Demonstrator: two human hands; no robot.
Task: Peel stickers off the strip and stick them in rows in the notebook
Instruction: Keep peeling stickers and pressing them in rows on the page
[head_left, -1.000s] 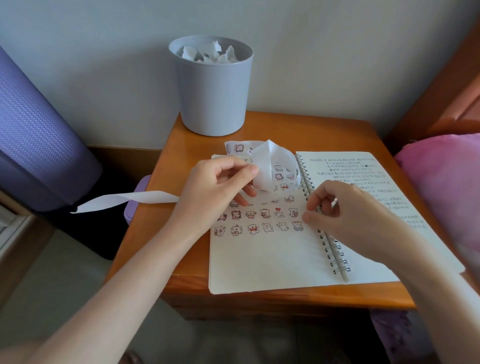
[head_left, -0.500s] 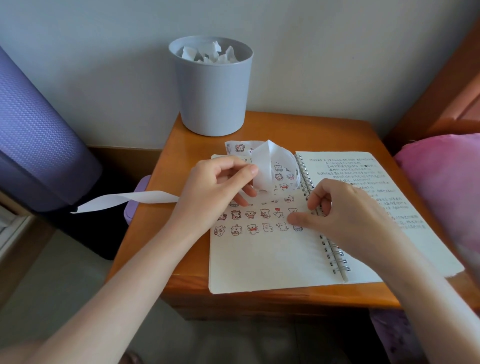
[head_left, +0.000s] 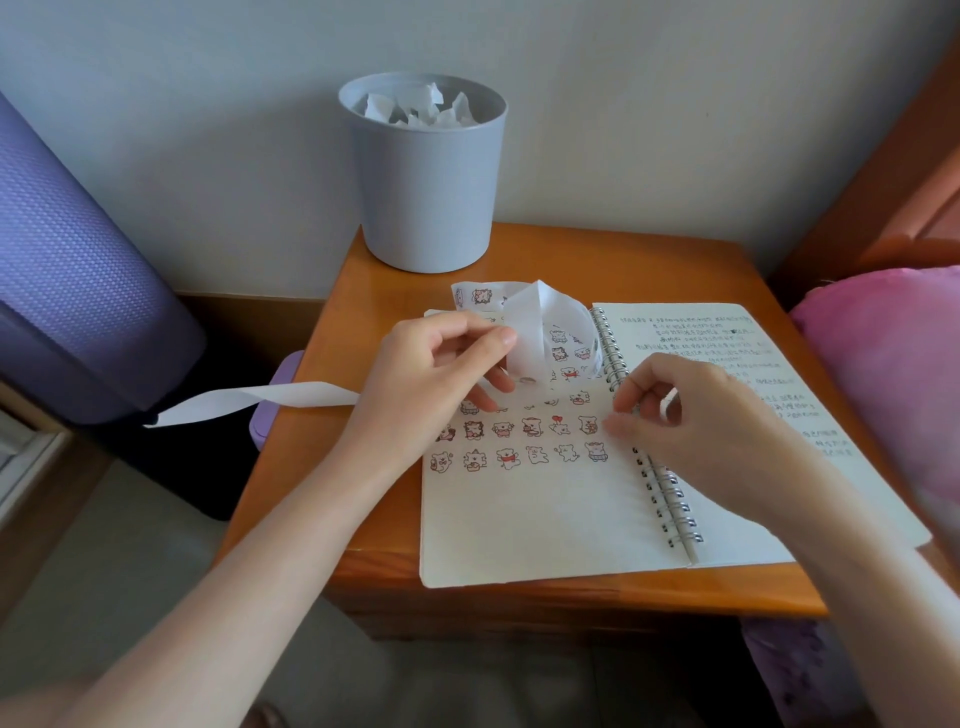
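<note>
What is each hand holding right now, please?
Left hand: pinches the sticker strip.
Right hand: fingers curled, touching the notebook; what it holds cannot be told.

A small orange-brown wooden table (head_left: 649, 270) stands against the wall. At its back left sits a grey bin (head_left: 423, 208) of crumpled paper (head_left: 415, 106). An open spiral notebook (head_left: 519, 519) covers the front half – left page reaching the front edge. A curled strip (head_left: 550, 332) rises behind it, its tail trailing off the left edge.

Grey paper-filled bin (head_left: 423, 176) on wooden table (head_left: 649, 265)
</note>
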